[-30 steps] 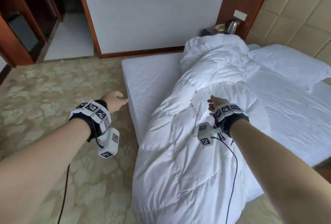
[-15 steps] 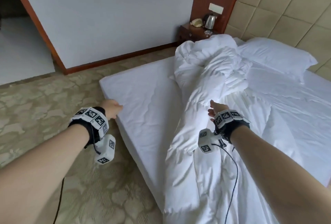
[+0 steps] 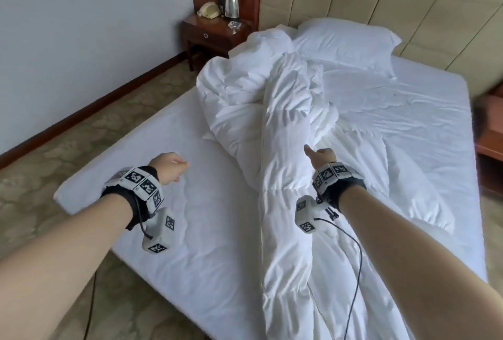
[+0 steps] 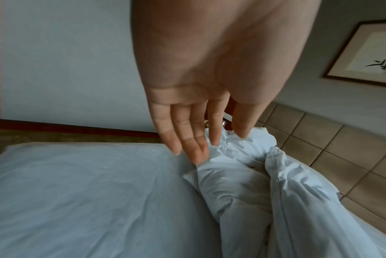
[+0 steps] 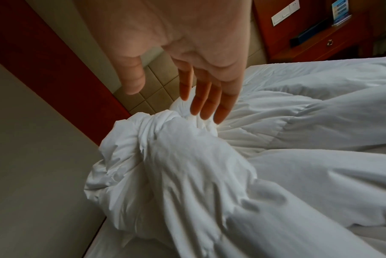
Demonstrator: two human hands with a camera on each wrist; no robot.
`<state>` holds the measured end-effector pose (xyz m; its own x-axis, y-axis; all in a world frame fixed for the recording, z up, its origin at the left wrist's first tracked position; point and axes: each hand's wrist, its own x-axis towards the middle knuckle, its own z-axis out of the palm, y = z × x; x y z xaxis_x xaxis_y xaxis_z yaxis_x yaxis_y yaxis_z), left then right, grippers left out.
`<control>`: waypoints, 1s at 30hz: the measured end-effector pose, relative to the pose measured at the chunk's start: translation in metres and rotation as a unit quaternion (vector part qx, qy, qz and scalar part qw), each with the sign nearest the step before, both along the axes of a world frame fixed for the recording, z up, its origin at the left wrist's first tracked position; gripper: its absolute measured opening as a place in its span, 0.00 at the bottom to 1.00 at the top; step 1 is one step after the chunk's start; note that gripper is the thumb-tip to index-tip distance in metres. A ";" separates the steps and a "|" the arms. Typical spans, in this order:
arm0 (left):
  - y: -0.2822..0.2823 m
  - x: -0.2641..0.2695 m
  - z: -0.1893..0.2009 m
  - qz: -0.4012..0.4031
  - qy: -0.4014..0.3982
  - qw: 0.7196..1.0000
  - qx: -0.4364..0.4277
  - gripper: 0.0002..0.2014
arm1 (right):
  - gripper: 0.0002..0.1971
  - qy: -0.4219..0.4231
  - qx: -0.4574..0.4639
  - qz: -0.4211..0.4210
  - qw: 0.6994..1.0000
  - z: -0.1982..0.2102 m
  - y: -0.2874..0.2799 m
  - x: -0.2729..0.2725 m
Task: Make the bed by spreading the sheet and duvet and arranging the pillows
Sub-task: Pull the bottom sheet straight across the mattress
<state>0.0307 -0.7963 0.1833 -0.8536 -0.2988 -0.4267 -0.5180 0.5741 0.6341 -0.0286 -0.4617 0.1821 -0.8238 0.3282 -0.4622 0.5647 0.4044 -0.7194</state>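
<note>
A white duvet lies bunched in a long ridge down the middle of the bed, over the white sheet. One white pillow lies at the padded headboard. My left hand hovers over the bare sheet, left of the ridge; its fingers are straight and hold nothing. My right hand hangs just above the duvet ridge with its fingers extended, holding nothing.
A wooden nightstand with a kettle and a telephone stands left of the headboard. Patterned carpet runs along the bed's left side. A second wooden piece stands at the bed's right.
I have moved closer over the bed's foot, with the view turned toward the headboard. Both hands have travelled forward above the bed, the left from beside the mattress edge to over the sheet.
</note>
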 end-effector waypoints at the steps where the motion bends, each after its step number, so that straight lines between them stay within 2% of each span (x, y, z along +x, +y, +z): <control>1: -0.004 -0.017 -0.002 -0.005 0.001 1.000 -0.002 0.10 | 0.17 -0.003 -0.003 0.002 1.000 0.001 -0.007 -0.010; 2: -0.008 -0.036 -0.008 -0.007 0.003 1.000 -0.002 0.11 | 0.19 0.002 -0.004 -0.001 1.000 -0.003 -0.012 -0.026; 4: -0.013 -0.067 -0.024 -0.017 0.000 1.000 0.003 0.12 | 0.33 0.001 0.010 -0.008 1.000 -0.010 -0.024 -0.047; 5: -0.014 -0.075 -0.031 -0.031 -0.013 0.999 0.007 0.12 | 0.36 -0.013 0.028 -0.001 1.000 -0.009 -0.030 -0.054; 7: -0.019 -0.129 -0.076 -0.074 -0.079 0.994 0.009 0.12 | 0.38 -0.069 0.084 -0.024 0.994 -0.042 -0.043 -0.097; 9: -0.017 -0.135 -0.086 -0.094 -0.090 0.991 0.013 0.11 | 0.42 -0.096 0.100 -0.024 0.990 -0.039 -0.046 -0.104; 11: -0.018 -0.149 -0.095 -0.099 -0.078 0.992 0.017 0.11 | 0.48 -0.081 0.117 -0.055 0.988 -0.042 -0.047 -0.125; 14: -0.017 -0.170 -0.109 -0.129 -0.074 0.988 0.031 0.12 | 0.55 -0.066 0.082 -0.074 0.992 -0.047 -0.049 -0.148; 17: -0.013 -0.194 -0.120 -0.190 -0.084 0.977 0.052 0.10 | 0.48 -0.124 0.074 -0.031 0.989 -0.054 -0.062 -0.158; 21: -0.008 -0.230 -0.116 -0.245 -0.063 0.966 0.059 0.11 | 0.29 -0.100 0.026 0.008 0.995 -0.056 -0.091 -0.155; 25: 0.013 -0.263 -0.091 -0.253 -0.041 0.965 0.064 0.23 | 0.22 -0.084 0.010 -0.019 0.996 -0.043 -0.108 -0.135; 30: 0.046 -0.280 -0.059 -0.214 -0.021 0.967 0.134 0.37 | 0.18 -0.066 -0.002 -0.037 0.997 -0.005 -0.113 -0.101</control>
